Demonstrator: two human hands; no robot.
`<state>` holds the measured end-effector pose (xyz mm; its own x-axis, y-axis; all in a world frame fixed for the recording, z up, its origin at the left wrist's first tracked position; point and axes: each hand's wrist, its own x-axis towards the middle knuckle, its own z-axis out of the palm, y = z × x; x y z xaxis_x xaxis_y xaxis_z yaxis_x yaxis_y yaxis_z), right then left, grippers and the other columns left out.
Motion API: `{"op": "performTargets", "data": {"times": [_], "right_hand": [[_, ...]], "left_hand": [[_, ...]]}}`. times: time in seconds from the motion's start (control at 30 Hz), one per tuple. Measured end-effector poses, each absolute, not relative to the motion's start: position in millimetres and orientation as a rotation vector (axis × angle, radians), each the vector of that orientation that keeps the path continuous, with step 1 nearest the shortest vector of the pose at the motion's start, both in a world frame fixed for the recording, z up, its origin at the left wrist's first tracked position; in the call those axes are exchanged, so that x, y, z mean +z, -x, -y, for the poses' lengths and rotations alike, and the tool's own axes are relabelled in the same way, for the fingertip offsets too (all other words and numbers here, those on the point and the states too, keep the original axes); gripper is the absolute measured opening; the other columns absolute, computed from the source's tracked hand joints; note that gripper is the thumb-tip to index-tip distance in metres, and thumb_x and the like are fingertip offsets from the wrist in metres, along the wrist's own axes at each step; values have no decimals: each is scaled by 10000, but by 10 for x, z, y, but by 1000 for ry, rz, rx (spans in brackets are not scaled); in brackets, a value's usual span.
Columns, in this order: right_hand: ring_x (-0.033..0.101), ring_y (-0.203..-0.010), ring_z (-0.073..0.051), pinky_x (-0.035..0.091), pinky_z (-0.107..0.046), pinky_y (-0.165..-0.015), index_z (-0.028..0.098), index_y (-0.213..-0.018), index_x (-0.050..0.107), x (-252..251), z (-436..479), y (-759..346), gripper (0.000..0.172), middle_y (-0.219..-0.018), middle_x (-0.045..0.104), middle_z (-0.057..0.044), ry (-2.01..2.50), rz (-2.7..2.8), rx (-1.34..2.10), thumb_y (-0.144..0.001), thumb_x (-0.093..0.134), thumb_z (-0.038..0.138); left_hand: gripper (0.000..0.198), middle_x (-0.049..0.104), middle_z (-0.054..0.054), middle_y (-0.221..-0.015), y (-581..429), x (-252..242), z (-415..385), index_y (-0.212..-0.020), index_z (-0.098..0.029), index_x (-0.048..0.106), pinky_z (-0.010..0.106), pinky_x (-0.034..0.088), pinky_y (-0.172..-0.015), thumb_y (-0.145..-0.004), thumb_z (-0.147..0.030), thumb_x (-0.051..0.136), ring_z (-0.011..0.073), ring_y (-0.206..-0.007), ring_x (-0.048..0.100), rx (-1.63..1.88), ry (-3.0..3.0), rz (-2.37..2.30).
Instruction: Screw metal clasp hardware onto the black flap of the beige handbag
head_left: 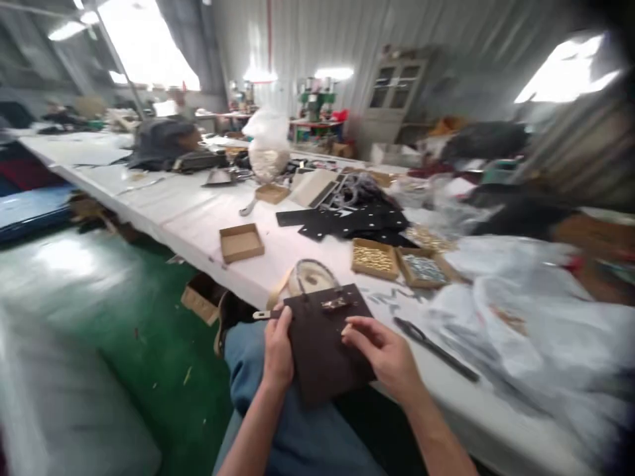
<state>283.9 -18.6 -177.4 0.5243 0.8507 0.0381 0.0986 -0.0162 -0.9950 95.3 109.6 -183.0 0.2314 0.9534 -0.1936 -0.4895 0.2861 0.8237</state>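
Head view, centre: one flat, four-cornered panel [327, 360], dark brown and matt, lies tilted in the person's hands above the lap, at the near edge of the white-topped table [191, 215]. Near its far edge sits one shiny metal fitting [333, 303], its details blurred. One pale, narrow tab [261, 315] juts out to the left, beside the left fingers.

The left hand [278, 347] grips the panel's left side, thumb laid on the upper face. The right hand [384, 350] is over the right part, thumb and forefinger tips brought together; whether anything small is pinched between them, I cannot tell.

Just beyond the panel, partly covered by it, is one cream roll [311, 279]. To its right lies one long black tool [439, 352]. Four shallow cardboard trays stand on the table: one with many brass-coloured pieces [374, 256], one beside it with many silvery pieces [425, 266], one plain brown tray [242, 242] to the left, and a smaller one [271, 193] farther back. The small pieces are too many and too blurred to count. Behind the filled trays, black strips [354, 223] with pale dots overlap, their number unclear. One bulging clear bag [268, 149] stands farther back; crumpled plastic [520, 324] spreads to the right.
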Motion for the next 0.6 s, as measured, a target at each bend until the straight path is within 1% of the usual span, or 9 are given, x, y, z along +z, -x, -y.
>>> {"op": "performTargets", "data": {"times": [0.07, 0.2, 0.3, 0.37, 0.43, 0.5, 0.53, 0.6], "right_hand": [[823, -1004, -328, 661, -404, -944, 225, -1285, 851, -1721, 77, -2829, 519, -1119, 850, -97, 1559, 934, 732, -993, 974, 636], [804, -1018, -294, 636, -376, -931, 294, -1239, 848, -1316, -31, -2479, 314, -1157, 838, -37, 1648, 1191, 597, -1080, 890, 562], [809, -1016, -282, 651, -386, -927, 320, -1277, 846, -1154, -258, -2190, 207, -1185, 833, -18, 1621, 1343, 526, -1149, 797, 475], [813, -1023, -280, 660, -409, -954, 329, -1317, 860, -1151, -437, -2086, 208, -1216, 833, -15, 1631, 1442, 421, -1177, 739, 423], [820, -1009, -280, 667, -431, -967, 327, -1397, 847, -1200, -579, -2039, 267, -1210, 839, -12, 1668, 1476, 334, -1169, 728, 398], [832, -988, -285, 681, -441, -958, 310, -1430, 829, -1267, -668, -2015, 321, -1163, 850, -9, 1714, 1443, 314, -1132, 766, 408], [837, -983, -289, 688, -442, -948, 303, -1403, 836, -1297, -694, -2004, 316, -1144, 855, -8, 1733, 1427, 319, -1115, 784, 421], [842, -981, -295, 696, -439, -920, 301, -1284, 865, -1336, -726, -1978, 245, -1127, 861, -8, 1761, 1422, 328, -1100, 801, 450]], "left_hand": [[556, 835, 127, -1218, -743, -1987, -1164, -1281, -145, 803, 400, 644, -1078, -951, -577, 915, 283, -1174, 780, 1132, -637, -783], [489, 839, 109, -1248, -825, -2086, -1154, -1280, -161, 797, 370, 609, -1128, -1009, -560, 870, 271, -1234, 774, 1098, -564, -619], [524, 837, 108, -1161, -821, -2078, -1176, -1236, -138, 803, 361, 625, -1056, -1010, -608, 861, 270, -1151, 783, 1060, -533, -588], [536, 831, 105, -1133, -765, -2081, -1210, -1243, -138, 809, 358, 626, -1017, -1020, -624, 843, 263, -1097, 779, 1059, -533, -568], [495, 819, 94, -1137, -708, -2096, -1241, -1252, -153, 811, 342, 607, -1010, -1060, -609, 800, 243, -1079, 758, 1091, -582, -559], [451, 791, 75, -1085, -667, -2117, -1261, -1171, -159, 812, 313, 577, -960, -1109, -599, 734, 212, -1026, 713, 1141, -670, -596], [458, 770, 66, -1043, -653, -2126, -1269, -1112, -158, 804, 305, 561, -921, -1126, -605, 706, 200, -985, 683, 1165, -715, -628], [496, 726, 54, -973, -632, -2134, -1281, -1016, -156, 776, 305, 531, -856, -1141, -624, 667, 188, -915, 626, 1197, -787, -695]]}}
